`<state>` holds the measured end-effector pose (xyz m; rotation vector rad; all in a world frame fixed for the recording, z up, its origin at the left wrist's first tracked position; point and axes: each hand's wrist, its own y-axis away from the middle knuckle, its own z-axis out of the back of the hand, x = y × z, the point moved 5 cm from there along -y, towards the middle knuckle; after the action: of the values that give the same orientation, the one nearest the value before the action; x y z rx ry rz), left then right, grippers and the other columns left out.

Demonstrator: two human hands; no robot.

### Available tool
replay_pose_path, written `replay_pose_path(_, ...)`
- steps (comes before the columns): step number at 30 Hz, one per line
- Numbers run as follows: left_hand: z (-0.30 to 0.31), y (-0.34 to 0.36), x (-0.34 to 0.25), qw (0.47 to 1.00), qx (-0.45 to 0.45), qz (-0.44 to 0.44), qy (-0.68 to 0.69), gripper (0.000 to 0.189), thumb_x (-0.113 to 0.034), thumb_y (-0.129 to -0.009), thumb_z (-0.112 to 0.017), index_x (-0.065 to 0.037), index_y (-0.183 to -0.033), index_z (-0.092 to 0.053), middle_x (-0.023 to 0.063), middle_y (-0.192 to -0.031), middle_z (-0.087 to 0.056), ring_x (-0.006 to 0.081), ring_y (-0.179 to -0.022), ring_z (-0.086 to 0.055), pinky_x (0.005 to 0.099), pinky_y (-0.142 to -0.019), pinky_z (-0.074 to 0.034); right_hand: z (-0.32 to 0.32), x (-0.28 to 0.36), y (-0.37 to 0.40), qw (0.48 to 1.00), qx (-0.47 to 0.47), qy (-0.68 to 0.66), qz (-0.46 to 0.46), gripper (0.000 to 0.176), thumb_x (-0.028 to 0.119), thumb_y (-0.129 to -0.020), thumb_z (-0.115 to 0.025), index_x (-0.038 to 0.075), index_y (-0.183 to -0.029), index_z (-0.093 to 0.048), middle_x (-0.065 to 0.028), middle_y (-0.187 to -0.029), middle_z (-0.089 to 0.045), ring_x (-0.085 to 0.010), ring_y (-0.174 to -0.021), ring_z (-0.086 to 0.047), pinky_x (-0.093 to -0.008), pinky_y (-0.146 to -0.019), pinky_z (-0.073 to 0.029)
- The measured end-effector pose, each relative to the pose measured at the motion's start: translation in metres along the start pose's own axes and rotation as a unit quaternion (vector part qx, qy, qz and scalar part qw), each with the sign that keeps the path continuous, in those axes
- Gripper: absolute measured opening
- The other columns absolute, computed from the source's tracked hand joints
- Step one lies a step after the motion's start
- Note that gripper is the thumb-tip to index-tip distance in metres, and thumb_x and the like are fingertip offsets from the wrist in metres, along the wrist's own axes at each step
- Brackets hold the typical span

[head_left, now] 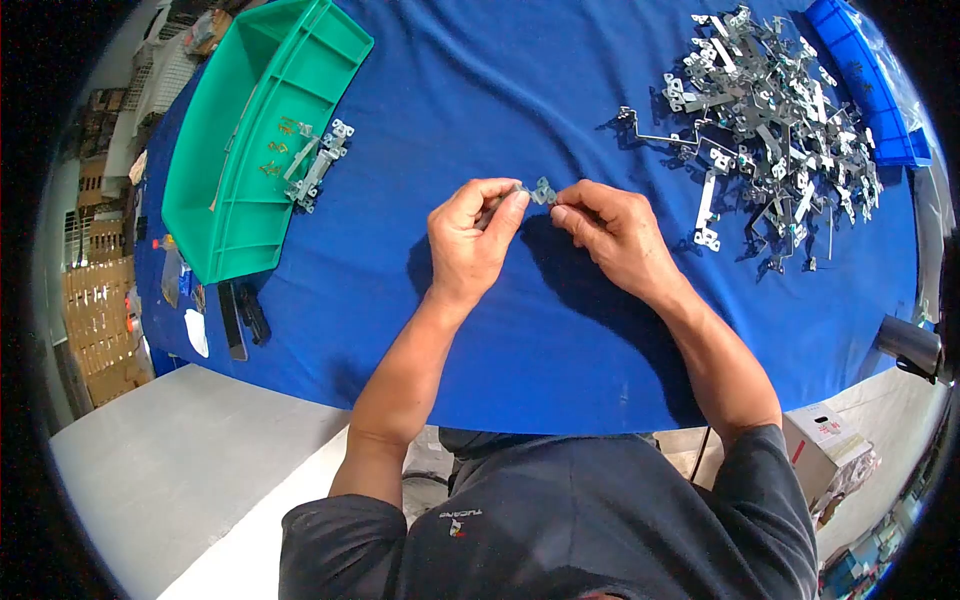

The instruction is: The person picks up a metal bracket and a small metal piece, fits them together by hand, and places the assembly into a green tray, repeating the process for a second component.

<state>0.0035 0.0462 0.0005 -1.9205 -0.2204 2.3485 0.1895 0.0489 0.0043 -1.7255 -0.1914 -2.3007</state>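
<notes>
Between my two hands, above the blue cloth, is a small metal bracket with a looped end. My left hand pinches its left part between thumb and fingers, which hide most of that side. At the bracket's right end, the fingertips of my right hand are closed on it. A big heap of similar metal brackets lies to the right, some sticking out toward me. On the left, a few more brackets sit stacked against the green bin.
A green plastic bin stands at the left with small brass-coloured pieces on its ledge. A blue bin is at the far right. Dark tools lie near the left edge, and a dark cylinder stands at the right edge.
</notes>
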Motion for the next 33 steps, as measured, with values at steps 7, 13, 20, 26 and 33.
replay_pose_path(7, -0.002, -0.001, -0.006, 0.995, -0.009, -0.063, -0.078, 0.011, -0.006, -0.091, -0.076, 0.001, -0.099, -0.072, 0.0065, -0.082, -0.071, 0.0087, -0.069, -0.063, 0.0263, -0.06, -0.05, -0.003, -0.003, 0.002, 0.995, -0.028, -0.088, -0.031, 0.016, 0.013, -0.096, -0.07, 0.0, -0.104, -0.067, -0.0078, -0.078, -0.066, -0.0135, -0.061, -0.059, -0.0306, -0.054, -0.046)
replay_pose_path(13, -0.007, -0.001, -0.018, 0.982, 0.03, -0.117, -0.148, 0.011, -0.01, -0.09, -0.076, -0.002, -0.097, -0.074, 0.0114, -0.085, -0.072, 0.0215, -0.073, -0.07, 0.0329, -0.065, -0.053, 0.0, -0.001, 0.002, 0.999, -0.031, -0.027, 0.019, 0.012, 0.01, -0.097, -0.068, 0.0, -0.104, -0.066, -0.0075, -0.089, -0.064, -0.0141, -0.072, -0.06, -0.0302, -0.064, -0.049)
replay_pose_path(20, -0.003, -0.004, -0.017, 0.978, 0.031, -0.128, -0.16, 0.013, -0.011, -0.089, -0.077, -0.001, -0.096, -0.075, 0.012, -0.082, -0.071, 0.0215, -0.07, -0.069, 0.0332, -0.061, -0.052, 0.004, -0.014, 0.0, 0.979, -0.067, -0.185, -0.056, 0.011, 0.016, -0.105, -0.059, 0.005, -0.105, -0.063, 0.0009, -0.083, -0.054, -0.0034, -0.064, -0.048, -0.021, -0.052, -0.039)
replay_pose_path(26, 0.064, -0.032, -0.012, 0.914, -0.034, -0.153, -0.374, 0.017, -0.018, -0.09, -0.076, -0.003, -0.099, -0.076, 0.0134, -0.087, -0.072, 0.0296, -0.074, -0.07, 0.0375, -0.065, -0.054, -0.002, -0.01, 0.001, 0.993, -0.073, -0.094, -0.002, 0.01, 0.012, -0.103, -0.061, 0.002, -0.1, -0.063, -0.0003, -0.08, -0.054, -0.0058, -0.065, -0.049, -0.0243, -0.058, -0.041)
replay_pose_path(33, 0.157, -0.066, -0.03, 0.776, -0.141, -0.274, -0.55, 0.032, -0.022, -0.091, -0.076, 0.0, -0.115, -0.072, 0.0173, -0.114, -0.071, 0.0336, -0.101, -0.068, 0.0406, -0.09, -0.055, -0.003, 0.006, 0.004, 0.991, -0.06, 0.005, 0.123, 0.011, 0.009, -0.096, -0.065, -0.001, -0.1, -0.063, -0.0155, -0.086, -0.059, -0.0291, -0.077, -0.06, -0.038, -0.071, -0.05)
